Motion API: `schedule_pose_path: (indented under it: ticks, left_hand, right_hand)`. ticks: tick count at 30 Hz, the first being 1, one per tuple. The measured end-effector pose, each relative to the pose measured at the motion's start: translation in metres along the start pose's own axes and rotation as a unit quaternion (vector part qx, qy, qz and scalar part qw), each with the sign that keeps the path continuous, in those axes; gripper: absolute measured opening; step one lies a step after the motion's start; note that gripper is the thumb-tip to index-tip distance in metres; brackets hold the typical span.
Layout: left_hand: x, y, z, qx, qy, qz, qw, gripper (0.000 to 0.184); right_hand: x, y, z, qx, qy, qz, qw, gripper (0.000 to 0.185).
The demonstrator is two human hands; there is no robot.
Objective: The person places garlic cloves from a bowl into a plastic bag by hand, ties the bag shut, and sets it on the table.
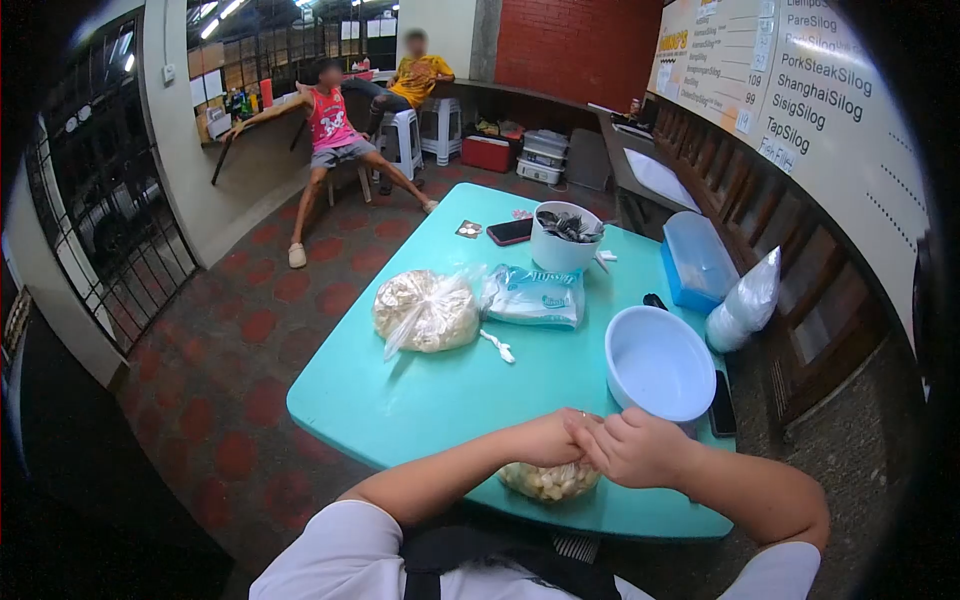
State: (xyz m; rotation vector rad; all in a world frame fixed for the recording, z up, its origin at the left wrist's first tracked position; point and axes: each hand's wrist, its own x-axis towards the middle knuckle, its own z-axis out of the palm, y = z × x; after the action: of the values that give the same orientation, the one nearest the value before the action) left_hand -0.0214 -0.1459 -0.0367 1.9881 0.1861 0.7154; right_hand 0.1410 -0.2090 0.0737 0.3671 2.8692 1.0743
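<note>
The left grip [553, 438] and right grip [640, 447] curl together over the bag of pale chunks [550, 484] on the near side of the bench [400, 408], their exact hold hidden, and gathering its neck snugly while the bench bears the weight should work best.

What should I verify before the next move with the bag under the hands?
1. Left hand and right hand together above the bag: ok.
2. Bag's mouth closed: cannot tell; the hands cover it.
3. Bag's weight on the table: cannot tell from this angle.
4. Bowl upright: ok.
5. Phone beside the bowl well away from the table's edge: not ok; it lies at the right edge.
</note>
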Motion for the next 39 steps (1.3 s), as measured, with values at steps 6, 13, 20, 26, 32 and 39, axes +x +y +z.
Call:
schedule_pose_path:
  ticks: [6,13,20,26,32,39]
  left_hand:
    - [-0.001,0.001,-0.003,0.016,-0.102,0.067,0.992,0.022]
    - [-0.003,0.006,-0.006,-0.027,-0.147,0.06,0.987,0.033]
    - [-0.003,0.007,-0.008,-0.026,-0.181,0.069,0.981,0.029]
    - [-0.004,0.006,-0.008,-0.044,-0.168,0.081,0.981,0.025]
    - [-0.012,0.011,-0.006,-0.094,-0.098,0.079,0.988,0.02]
    - [-0.018,0.027,-0.005,-0.017,-0.062,0.098,0.993,0.011]
  right_hand:
    - [-0.006,-0.012,-0.014,0.013,0.021,0.031,0.999,0.037]
    - [-0.018,-0.019,-0.021,0.056,-0.046,0.071,0.995,0.011]
    - [-0.026,-0.019,-0.024,0.084,-0.067,0.104,0.989,0.011]
    - [-0.035,-0.021,-0.024,0.148,-0.077,0.157,0.973,0.011]
    - [-0.047,-0.038,-0.012,0.288,-0.039,0.252,0.923,0.012]
    - [-0.06,-0.054,-0.012,0.346,-0.028,0.288,0.892,0.01]
